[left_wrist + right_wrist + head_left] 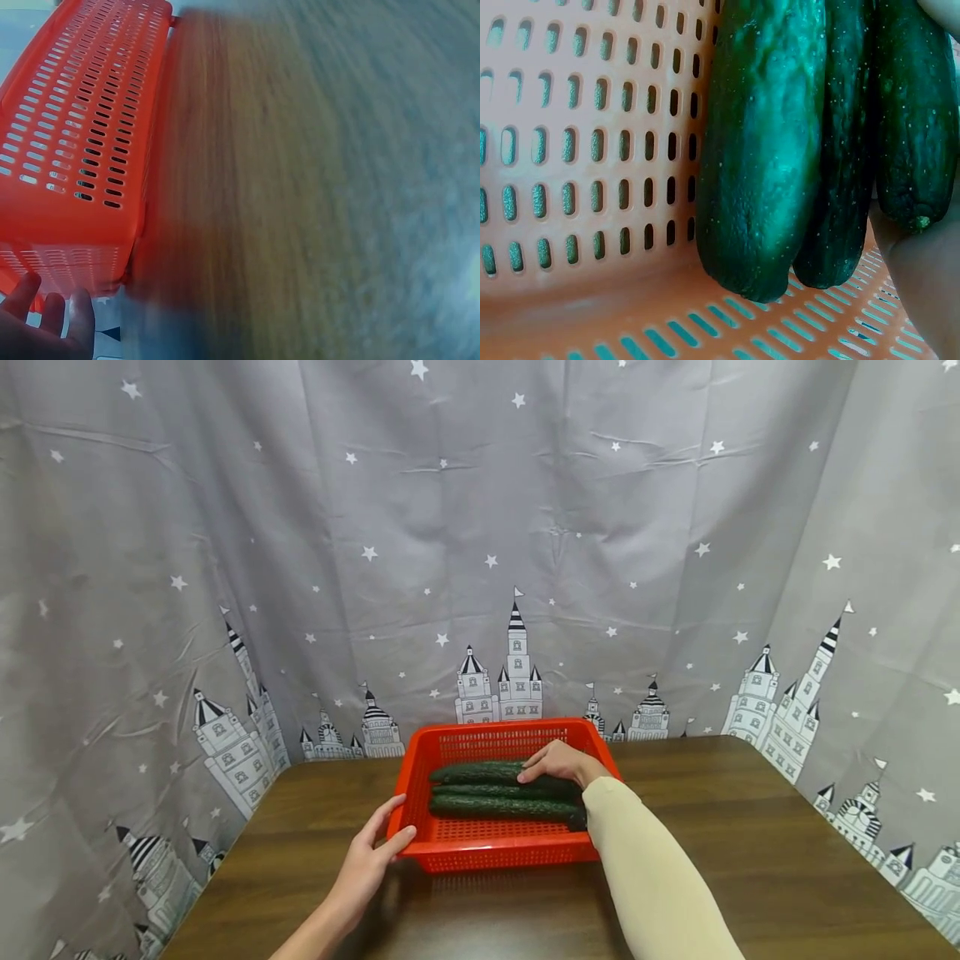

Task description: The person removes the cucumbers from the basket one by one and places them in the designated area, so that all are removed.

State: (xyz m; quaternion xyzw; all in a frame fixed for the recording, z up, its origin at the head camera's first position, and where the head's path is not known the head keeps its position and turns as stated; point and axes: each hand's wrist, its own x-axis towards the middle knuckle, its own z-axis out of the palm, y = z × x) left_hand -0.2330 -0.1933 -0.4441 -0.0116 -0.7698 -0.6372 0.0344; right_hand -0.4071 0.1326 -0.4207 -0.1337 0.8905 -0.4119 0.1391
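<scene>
Three dark green cucumbers lie side by side in a red perforated plastic basket (pixel 495 845). My right hand (pixel 558 762) reaches over the right side and grips the far cucumber (pixel 474 772). In the right wrist view, that cucumber (pixel 917 120) lies against the palm, with a fingertip at the top edge. The near cucumber (pixel 498 807) and the middle cucumber (pixel 840 165) rest beside it. My left hand (pixel 367 853) holds the basket's left rim near the front corner, thumb and forefinger over the edge. Its other fingers (pixel 81 319) show by the basket's end wall in the left wrist view.
The basket stands on a brown wooden table (pixel 705 810), near its back edge. A grey curtain (pixel 600 527) with stars and castles hangs behind and along both sides.
</scene>
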